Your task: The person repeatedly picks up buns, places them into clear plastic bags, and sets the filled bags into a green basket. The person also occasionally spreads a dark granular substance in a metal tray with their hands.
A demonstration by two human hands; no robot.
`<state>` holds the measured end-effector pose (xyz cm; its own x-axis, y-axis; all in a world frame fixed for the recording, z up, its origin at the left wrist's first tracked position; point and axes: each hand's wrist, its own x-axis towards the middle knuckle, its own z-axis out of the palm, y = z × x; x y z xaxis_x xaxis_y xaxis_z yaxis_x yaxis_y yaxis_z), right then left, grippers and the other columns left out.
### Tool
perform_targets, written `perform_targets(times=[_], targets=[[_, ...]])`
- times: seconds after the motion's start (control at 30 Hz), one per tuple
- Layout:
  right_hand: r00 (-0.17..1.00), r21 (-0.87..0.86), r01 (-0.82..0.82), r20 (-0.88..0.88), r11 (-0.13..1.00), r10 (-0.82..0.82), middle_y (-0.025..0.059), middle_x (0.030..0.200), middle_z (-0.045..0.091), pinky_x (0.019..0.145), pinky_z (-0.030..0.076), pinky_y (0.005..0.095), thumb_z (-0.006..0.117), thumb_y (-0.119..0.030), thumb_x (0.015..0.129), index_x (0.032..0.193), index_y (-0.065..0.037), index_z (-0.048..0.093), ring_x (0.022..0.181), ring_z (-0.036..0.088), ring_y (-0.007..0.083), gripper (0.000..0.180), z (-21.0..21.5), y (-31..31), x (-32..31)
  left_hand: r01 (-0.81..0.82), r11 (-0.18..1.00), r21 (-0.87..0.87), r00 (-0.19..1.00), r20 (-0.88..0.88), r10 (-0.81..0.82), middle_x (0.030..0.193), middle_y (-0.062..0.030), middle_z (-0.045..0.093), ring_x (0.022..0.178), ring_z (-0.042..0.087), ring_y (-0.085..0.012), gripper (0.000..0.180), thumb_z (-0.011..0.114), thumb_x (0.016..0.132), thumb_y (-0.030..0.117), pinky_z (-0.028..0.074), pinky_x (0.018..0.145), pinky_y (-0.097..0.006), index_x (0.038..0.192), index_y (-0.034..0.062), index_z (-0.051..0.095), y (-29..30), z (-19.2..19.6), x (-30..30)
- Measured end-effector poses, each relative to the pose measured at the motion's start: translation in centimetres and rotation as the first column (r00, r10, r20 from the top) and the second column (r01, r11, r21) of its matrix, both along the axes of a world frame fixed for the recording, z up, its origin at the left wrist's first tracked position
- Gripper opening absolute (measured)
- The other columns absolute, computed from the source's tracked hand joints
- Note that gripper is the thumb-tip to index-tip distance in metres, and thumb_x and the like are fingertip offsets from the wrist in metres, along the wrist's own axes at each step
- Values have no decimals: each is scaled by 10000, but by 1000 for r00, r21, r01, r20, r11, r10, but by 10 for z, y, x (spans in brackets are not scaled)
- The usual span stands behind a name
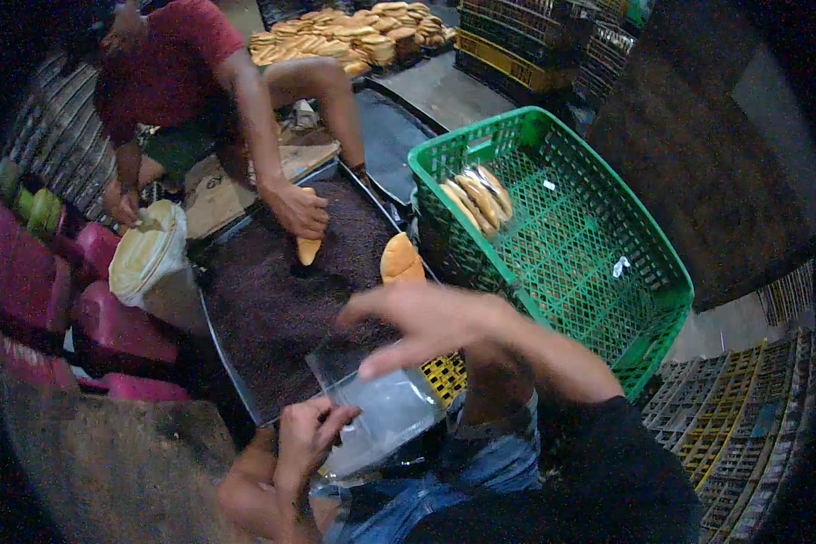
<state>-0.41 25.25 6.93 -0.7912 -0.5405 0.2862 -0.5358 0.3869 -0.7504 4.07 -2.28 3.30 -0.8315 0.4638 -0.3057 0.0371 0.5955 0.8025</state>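
In the head view, the person's left hand (314, 437) has thumb and fingers pinched on the left edge of a clear, flat plastic bag (385, 422), which spreads out to the right of that grip, above the lap. And here's the right hand (422, 319), blurred, fingers spread, nothing visible in its grasp, hovering over the bag's upper end; whether its thumb touches the plastic can't be told. Just beyond it, a golden oval bread roll (401, 257) sits at the right side of a metal-rimmed tray (220, 340) of dark granules (263, 308). Across the tray, a co-worker's hand (296, 214) clasps another golden roll (309, 250).
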Motion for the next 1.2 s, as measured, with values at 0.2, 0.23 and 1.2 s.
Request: perform_targets(times=[0.2, 0.23, 1.2], targets=[[915, -502, 324, 381, 802, -132, 122, 961, 672, 769, 577, 350, 599, -150, 970, 1047, -3, 565, 835, 686, 237, 169, 22, -78, 48, -195, 886, 421, 958, 276, 79, 748, -135, 709, 635, 686, -205, 570, 523, 996, 482, 550, 640, -309, 887, -46, 706, -22, -2, -11], [834, -567, 445, 544, 693, -90, 114, 953, 665, 752, 583, 339, 584, -132, 980, 1055, -7, 557, 821, 684, 218, 149, 24, -85, 56, -268, 770, 579, 914, 406, 13, 791, -144, 720, 678, 700, -210, 612, 492, 1005, 516, 564, 686, -308, 924, -54, 702, -29, -10, -10], [325, 172, 942, -273, 286, -905, 262, 1445, 415, 1088, 263, 640, 820, -578, 687, 1416, 24, 359, 1405, 317, 390, 1052, -177, -122, -195, -552, -135, 823, 427, 418, 802, 1059, -147, 654, 954, 662, -246, 667, 484, 967, 601, 585, 875, -425, 1153, -34, 570, -88, 0, -156]])
